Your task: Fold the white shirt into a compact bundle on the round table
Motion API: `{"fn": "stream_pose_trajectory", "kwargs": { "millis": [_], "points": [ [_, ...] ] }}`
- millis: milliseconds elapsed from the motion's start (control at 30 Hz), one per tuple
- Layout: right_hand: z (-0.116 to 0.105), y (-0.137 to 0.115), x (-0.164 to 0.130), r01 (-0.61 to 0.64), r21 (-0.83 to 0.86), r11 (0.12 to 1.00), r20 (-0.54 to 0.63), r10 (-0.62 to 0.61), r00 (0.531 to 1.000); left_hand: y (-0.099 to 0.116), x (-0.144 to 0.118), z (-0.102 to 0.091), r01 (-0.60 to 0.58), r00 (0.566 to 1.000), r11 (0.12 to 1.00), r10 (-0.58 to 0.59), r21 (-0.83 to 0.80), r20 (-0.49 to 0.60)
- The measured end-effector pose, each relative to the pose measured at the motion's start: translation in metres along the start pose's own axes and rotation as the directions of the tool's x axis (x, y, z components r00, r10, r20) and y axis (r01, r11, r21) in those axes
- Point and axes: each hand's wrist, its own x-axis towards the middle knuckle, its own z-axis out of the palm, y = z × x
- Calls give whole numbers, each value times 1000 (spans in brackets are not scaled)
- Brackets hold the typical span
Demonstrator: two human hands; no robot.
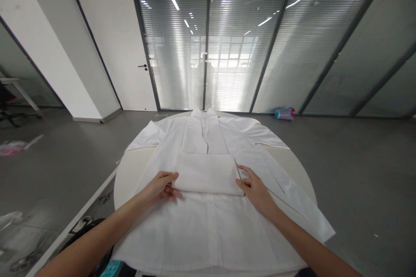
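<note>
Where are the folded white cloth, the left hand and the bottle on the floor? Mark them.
folded white cloth (207, 174), head view, middle of its top face
left hand (161, 185), head view, back of hand
bottle (285, 114), head view, its body

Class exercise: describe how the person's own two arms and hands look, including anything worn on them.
Both forearms are bare, with no sleeves in view. The left hand and right hand wear no gloves, and no rings, watch or wristband can be seen. Fingernails look short and unpainted.

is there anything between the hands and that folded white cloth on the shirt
Nothing visible. The left hand grips the folded cloth at its left edge, the right hand touches its right edge, on the spread shirt.
</note>
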Motion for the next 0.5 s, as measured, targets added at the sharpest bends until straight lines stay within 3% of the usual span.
{"fn": "stream_pose_trajectory", "kwargs": {
  "millis": [100, 200, 333, 400, 500],
  "points": [
    [2, 0, -2, 5, -44, 999, 7, -5, 1000, -3, 2, -4, 55, 997, 998, -56, -27, -46],
    [0, -1, 0, 21, -98, 995, -5, -21, 1000, 9, 2, -9, 28, 1000, 992, -27, 121, -15],
    [-11, -7, 22, -4, -84, 996, 69, 9, 998, 38, 16, -12, -64, 992, 918, 103, 392, -79],
    [-16, -11, 39, -7, -124, 992, 98, 19, 995, 44, 31, -10, -114, 976, 897, 181, 427, -121],
    [-14, -15, 58, 11, -303, 953, 47, 4, 999, 36, 53, -5, -225, 948, 895, 292, 385, -124]
  ]
}}
